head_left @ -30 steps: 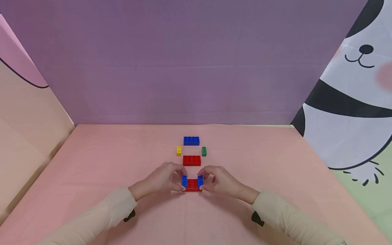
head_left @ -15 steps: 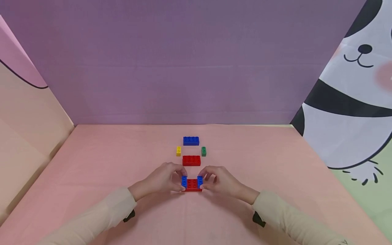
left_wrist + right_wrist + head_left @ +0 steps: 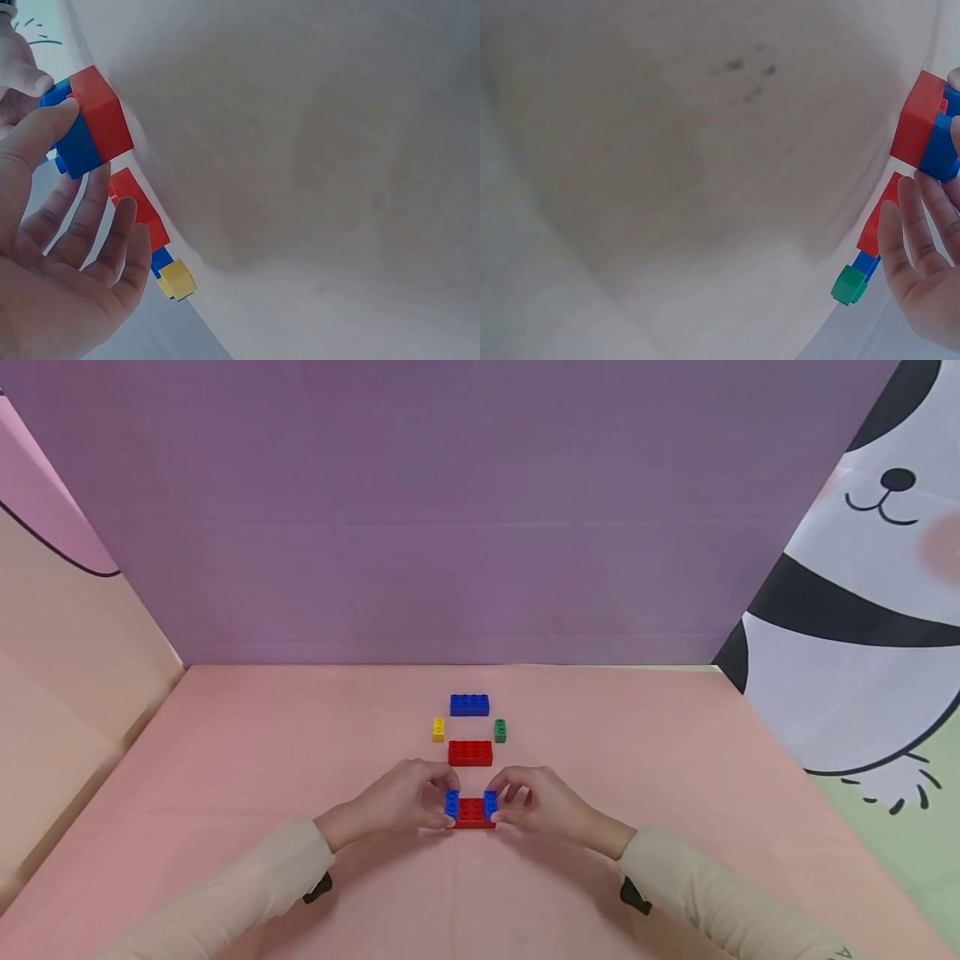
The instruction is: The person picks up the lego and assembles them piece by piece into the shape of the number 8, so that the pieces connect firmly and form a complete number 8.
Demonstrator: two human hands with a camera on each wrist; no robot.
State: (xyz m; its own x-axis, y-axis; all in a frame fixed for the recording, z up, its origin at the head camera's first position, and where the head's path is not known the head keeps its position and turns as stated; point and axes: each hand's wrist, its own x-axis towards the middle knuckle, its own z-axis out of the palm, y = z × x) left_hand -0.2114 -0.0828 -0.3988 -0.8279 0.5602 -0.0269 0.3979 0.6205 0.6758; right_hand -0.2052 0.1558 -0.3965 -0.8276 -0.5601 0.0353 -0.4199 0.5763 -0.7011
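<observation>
A red brick (image 3: 471,812) lies near the front middle of the pink table, with a small blue brick (image 3: 452,805) on its left end and another small blue brick (image 3: 491,805) on its right end. My left hand (image 3: 405,795) pinches the left blue brick between thumb and fingertips. On the opposite end, my right hand (image 3: 543,806) pinches the right blue brick the same way. In the left wrist view the thumb presses the side of the blue brick (image 3: 79,147), which sits against the red brick (image 3: 103,116). The right wrist view shows the right fingers under the blue brick (image 3: 937,148).
Just beyond the hands lies a second red brick (image 3: 470,753). Behind it are a small yellow brick (image 3: 438,730) on the left, a small green brick (image 3: 500,731) on the right, and a larger blue brick (image 3: 469,705) farthest back. A purple wall (image 3: 450,527) rises behind the table.
</observation>
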